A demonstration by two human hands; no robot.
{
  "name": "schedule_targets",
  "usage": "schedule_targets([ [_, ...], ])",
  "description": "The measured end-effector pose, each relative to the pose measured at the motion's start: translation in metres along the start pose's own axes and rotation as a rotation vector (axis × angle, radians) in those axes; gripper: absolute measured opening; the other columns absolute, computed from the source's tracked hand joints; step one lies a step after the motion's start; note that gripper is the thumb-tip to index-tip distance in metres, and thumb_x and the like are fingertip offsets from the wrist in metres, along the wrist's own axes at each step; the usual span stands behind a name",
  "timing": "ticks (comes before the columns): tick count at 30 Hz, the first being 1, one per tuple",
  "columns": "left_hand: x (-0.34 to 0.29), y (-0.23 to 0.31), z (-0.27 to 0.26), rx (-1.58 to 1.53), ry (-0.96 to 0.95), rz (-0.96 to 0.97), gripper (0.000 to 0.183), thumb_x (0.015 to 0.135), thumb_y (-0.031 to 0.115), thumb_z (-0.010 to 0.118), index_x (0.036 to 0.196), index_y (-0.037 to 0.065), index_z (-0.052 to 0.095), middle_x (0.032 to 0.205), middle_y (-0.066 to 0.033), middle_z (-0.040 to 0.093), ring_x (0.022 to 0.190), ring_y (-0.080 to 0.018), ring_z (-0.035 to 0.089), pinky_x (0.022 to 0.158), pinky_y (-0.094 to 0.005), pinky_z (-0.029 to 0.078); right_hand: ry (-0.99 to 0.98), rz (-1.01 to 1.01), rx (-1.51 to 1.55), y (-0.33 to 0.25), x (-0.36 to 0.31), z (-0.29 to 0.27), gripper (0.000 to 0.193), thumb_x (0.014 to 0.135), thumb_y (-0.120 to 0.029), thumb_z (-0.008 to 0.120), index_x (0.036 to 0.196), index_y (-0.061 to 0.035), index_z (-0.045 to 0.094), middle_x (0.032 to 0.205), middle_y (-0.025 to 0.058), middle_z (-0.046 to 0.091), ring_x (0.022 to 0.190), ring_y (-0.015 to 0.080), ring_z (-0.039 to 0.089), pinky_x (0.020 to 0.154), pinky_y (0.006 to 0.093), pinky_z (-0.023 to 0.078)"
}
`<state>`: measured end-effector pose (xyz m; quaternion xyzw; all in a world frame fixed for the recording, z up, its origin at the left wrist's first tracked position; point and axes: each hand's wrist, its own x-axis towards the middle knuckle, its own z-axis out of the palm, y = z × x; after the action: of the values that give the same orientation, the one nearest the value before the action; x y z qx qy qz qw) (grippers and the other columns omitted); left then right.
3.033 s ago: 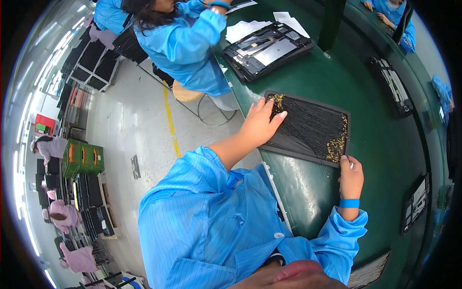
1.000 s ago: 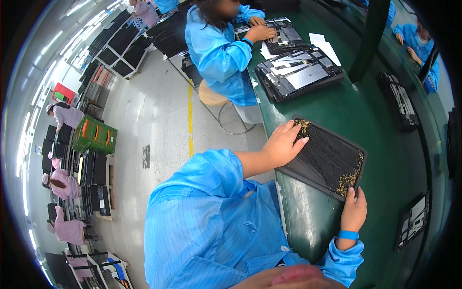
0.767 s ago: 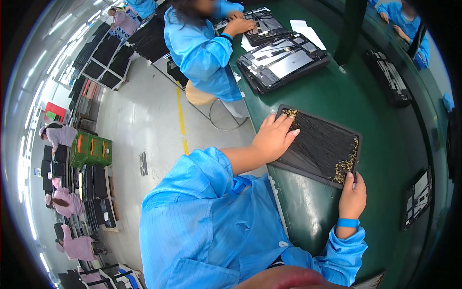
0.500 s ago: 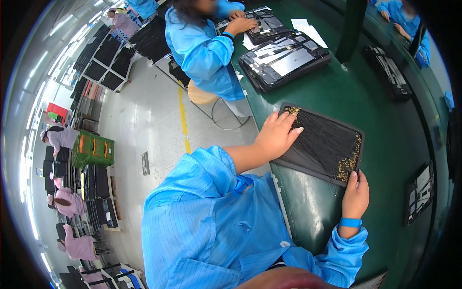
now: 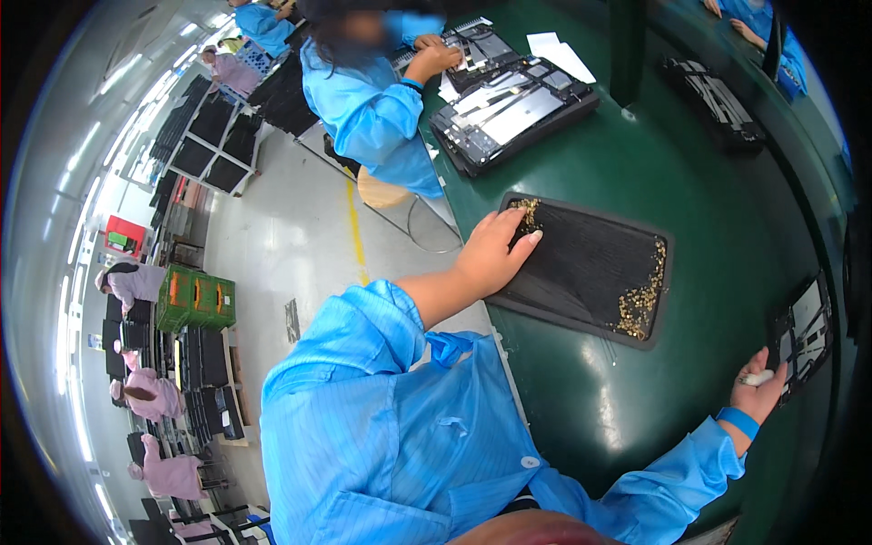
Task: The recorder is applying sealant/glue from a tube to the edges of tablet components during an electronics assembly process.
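A shallow black tray (image 5: 581, 329) lies on the table in front of me, with thin black cables (image 5: 590, 259) spread in it. Small gold-coloured connector ends (image 5: 643, 300) gather at both ends of the bundle. My left hand (image 5: 498, 247) rests over the tray's left end, fingers stretched out, fingertips on the gold ends there. At the far right, my right hand (image 5: 759, 383) has its fingers at the near edge of an opened tablet-like device (image 5: 804, 338) and seems to grip it. Something white shows on one of its fingers; what it is I cannot tell.
A stack of opened devices (image 5: 513, 113) stands beyond the tray, beside a co-worker in blue (image 5: 363, 109) working at the table. Another device stack (image 5: 713, 102) lies at the far right. White papers (image 5: 561, 56) lie behind, near a dark post (image 5: 627, 54).
My right hand has let go of the tray's right corner and moved right to the device. My left hand stays on the tray. The view has shifted slightly.
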<state>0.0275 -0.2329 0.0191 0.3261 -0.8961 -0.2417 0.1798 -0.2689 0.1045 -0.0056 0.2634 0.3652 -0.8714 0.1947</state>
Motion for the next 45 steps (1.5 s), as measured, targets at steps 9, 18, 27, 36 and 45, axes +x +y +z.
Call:
schedule_targets([
  [9, -0.003, 0.003, -0.002, -0.009, 0.014, -0.014, 0.047, 0.080, 0.029, 0.048, 0.111, -0.004, 0.040, 0.110, -0.0195, 0.045, 0.104, -0.0322, 0.040, 0.089, -0.0352, 0.032, 0.132, -0.130, 0.156, -0.010, 0.025, 0.008, 0.040, 0.086, -0.029, 0.036, 0.108, 0.0046, 0.036, 0.089, 0.0205, 0.051, 0.056, 0.0191, 0.042, 0.051, 0.0264, 0.038],
  [18, -0.001, 0.001, 0.001, -0.036, -0.001, -0.021, 0.047, 0.080, 0.030, 0.047, 0.112, -0.004, 0.040, 0.110, -0.0193, 0.045, 0.104, -0.0318, 0.040, 0.089, -0.0348, 0.031, 0.106, -0.310, 0.143, -0.013, 0.070, 0.005, 0.039, 0.087, -0.028, 0.034, 0.110, 0.0031, 0.036, 0.095, 0.0203, 0.050, 0.075, 0.0231, 0.048, 0.057, 0.0272, 0.041],
  [27, 0.001, 0.003, 0.002, -0.060, -0.015, -0.018, 0.047, 0.080, 0.030, 0.048, 0.112, -0.003, 0.040, 0.111, -0.0221, 0.043, 0.105, -0.0331, 0.040, 0.089, -0.0353, 0.032, -0.009, -0.534, -0.330, -0.083, 0.222, -0.119, 0.029, 0.083, -0.016, 0.044, 0.105, 0.0009, 0.039, 0.089, 0.0171, 0.048, 0.077, 0.0212, 0.047, 0.056, 0.0269, 0.040],
  [36, 0.001, -0.007, 0.005, -0.059, 0.051, -0.027, 0.045, 0.079, 0.031, 0.048, 0.109, -0.002, 0.043, 0.106, -0.0177, 0.048, 0.098, -0.0318, 0.044, 0.086, -0.0365, 0.033, 0.105, -0.075, -0.042, -0.017, 0.068, 0.011, 0.035, 0.076, -0.038, 0.054, 0.083, -0.0042, 0.050, 0.068, 0.0052, 0.054, 0.052, 0.0116, 0.047, 0.041, 0.0189, 0.035],
  [45, 0.013, -0.006, -0.051, -0.458, 0.114, -0.106, 0.054, 0.083, 0.034, 0.042, 0.116, -0.008, 0.033, 0.115, -0.0235, 0.041, 0.107, -0.0293, 0.042, 0.089, -0.0327, 0.033, 0.142, -0.157, -0.201, 0.034, -0.017, -0.003, 0.043, 0.073, -0.045, 0.054, 0.080, -0.0032, 0.049, 0.063, 0.0024, 0.050, 0.047, 0.0093, 0.042, 0.039, 0.0185, 0.033],
])
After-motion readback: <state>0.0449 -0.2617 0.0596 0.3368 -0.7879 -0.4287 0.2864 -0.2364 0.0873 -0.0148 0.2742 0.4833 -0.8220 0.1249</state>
